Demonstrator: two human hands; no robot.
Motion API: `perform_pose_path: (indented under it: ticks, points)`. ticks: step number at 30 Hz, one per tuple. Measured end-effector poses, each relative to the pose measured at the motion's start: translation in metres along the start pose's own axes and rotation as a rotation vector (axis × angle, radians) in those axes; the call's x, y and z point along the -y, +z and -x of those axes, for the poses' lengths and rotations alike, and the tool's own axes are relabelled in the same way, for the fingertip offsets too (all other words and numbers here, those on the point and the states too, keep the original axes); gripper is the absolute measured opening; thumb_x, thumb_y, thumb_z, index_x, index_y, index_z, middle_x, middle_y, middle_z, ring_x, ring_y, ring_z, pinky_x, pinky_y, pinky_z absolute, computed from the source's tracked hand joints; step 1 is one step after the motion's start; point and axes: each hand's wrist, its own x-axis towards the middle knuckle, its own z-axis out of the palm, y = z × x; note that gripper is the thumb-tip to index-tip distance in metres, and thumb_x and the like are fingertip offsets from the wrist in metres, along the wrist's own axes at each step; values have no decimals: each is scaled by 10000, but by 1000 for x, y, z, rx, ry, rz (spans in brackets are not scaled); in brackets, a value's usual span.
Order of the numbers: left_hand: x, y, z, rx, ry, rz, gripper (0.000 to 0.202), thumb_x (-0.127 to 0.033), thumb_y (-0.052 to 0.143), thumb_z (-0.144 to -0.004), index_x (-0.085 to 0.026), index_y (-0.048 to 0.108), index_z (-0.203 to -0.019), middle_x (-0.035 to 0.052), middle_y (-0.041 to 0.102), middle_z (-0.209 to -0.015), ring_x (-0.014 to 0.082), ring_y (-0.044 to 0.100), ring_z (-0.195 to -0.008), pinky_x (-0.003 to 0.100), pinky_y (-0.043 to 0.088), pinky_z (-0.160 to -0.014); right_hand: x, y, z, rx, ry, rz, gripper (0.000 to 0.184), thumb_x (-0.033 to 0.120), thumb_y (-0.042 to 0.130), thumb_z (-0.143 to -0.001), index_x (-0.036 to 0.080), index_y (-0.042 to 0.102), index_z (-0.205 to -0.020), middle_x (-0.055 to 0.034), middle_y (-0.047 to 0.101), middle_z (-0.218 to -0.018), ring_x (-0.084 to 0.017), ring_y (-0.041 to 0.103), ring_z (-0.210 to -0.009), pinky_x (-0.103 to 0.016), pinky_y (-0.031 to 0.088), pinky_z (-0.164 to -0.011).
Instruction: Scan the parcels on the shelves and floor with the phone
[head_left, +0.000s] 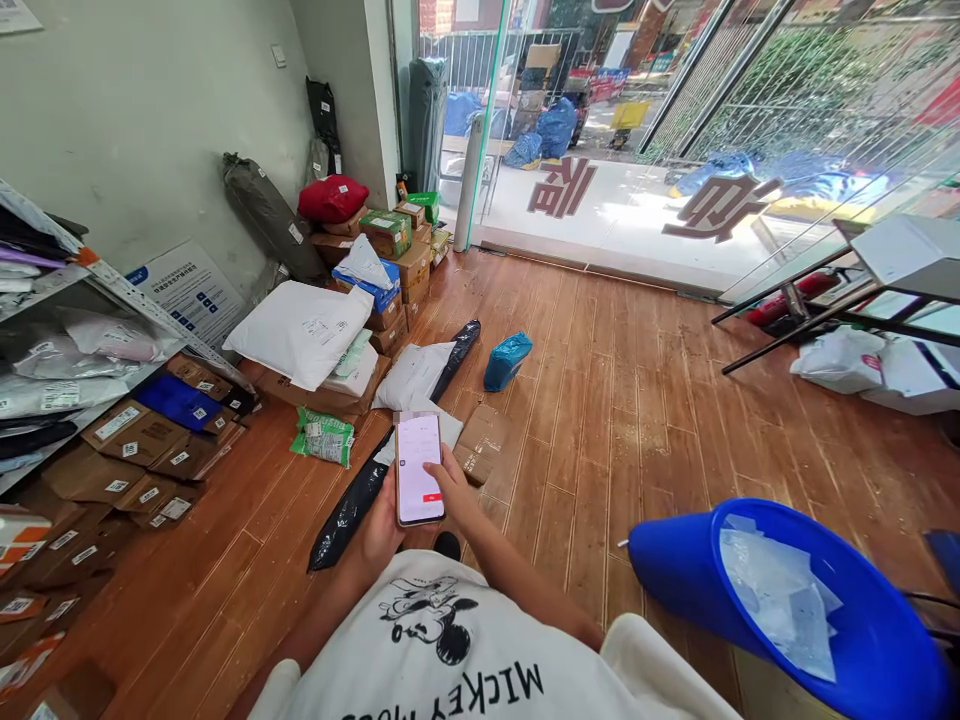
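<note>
A smartphone [419, 460] with a lit, mostly white screen and a small red button is held upright in front of my body. My left hand [383, 525] is wrapped around its left side and lower part. On the right edge is my right hand [452, 490], closed around the phone, with the thumb over the screen. Behind the phone lie a long black plastic-wrapped parcel [349, 520], a white mailer bag [415, 377] and a taped brown box [481, 443] on the floor. The fingers behind the phone are hidden.
More parcels and boxes [414, 268] are piled by the left wall. A shelf [142, 380] with labelled packages stands at left. On the wooden floor are a green packet [324, 437], a blue bag [508, 361] and, at right, a blue bin [675, 560]. Glass doors [570, 120] stand ahead.
</note>
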Motion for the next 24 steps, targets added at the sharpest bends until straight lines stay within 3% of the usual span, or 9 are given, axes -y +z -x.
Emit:
perform_pose_path:
  ticks: [5, 12, 18, 24]
  points:
    - [-4, -2, 1, -21, 14, -4, 669, -498, 504, -934, -317, 261, -1530, 90, 573, -1376, 295, 614, -1126, 321, 587, -668, 6, -4, 4, 104, 29, -57, 380, 287, 543, -667, 209, 650, -1023, -39, 738, -991, -268, 640, -892, -369, 501, -752]
    - [-5, -3, 2, -80, 31, 32, 714, -301, 560, -904, -391, 222, -1527, 42, 518, -1445, 273, 617, -1123, 352, 589, -763, 4, 0, 5, 126, 40, -73, 428, 278, 540, -658, 233, 653, -1068, -8, 745, -984, -242, 640, -847, -337, 491, -708]
    - [-5, -9, 0, -92, 21, 28, 754, -290, 552, -881, -401, 192, -1534, 43, 509, -1455, 279, 633, -1074, 363, 588, -704, -1, -1, 2, 163, 30, -62, 401, 247, 525, -667, 236, 671, -1041, 5, 735, -924, -219, 617, -786, -315, 475, -669]
    - [-7, -8, -4, -154, 3, -24, 739, -332, 554, -890, -343, 203, -1540, 80, 542, -1419, 285, 656, -1021, 337, 594, -629, 2, -6, 2, 230, -5, -43, 437, 218, 529, -690, 237, 652, -1110, -2, 724, -1039, -228, 622, -897, -343, 492, -787]
